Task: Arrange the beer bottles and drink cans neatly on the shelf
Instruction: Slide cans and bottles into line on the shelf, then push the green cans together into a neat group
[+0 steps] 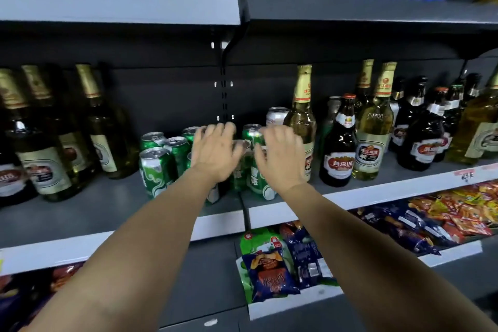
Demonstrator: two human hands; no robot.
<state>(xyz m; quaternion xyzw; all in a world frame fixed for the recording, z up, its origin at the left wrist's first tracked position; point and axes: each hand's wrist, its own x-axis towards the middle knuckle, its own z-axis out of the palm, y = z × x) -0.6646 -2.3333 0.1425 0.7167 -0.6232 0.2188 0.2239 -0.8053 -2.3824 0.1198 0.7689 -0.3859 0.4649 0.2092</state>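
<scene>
Green cans (pixel 159 162) clustered mid-shelf (pixel 80 213), between tall pale bottles (pixel 102 127) at left and a mixed row of pale and dark bottles (pixel 339 143) at right, one white can (pixel 276 115) tucked behind. Left hand (pixel 215 151) spread, fingers straight, over the can tops; right hand (pixel 280 156) likewise spread, just beside it, in front of another green can (pixel 253 132); whether either touches metal, cannot tell. Cans probably light, thin-walled, smooth and a bit slippery, easily dented if squeezed: best taken round the middle of the body, or nudged with flat palms along the shelf. Bottles likely heavy, rigid, breakable glass, top-heavy when pushed at the neck: better gripped low on the body by the label, moved one at a time, kept upright and clear of neighbours to avoid knocking.
</scene>
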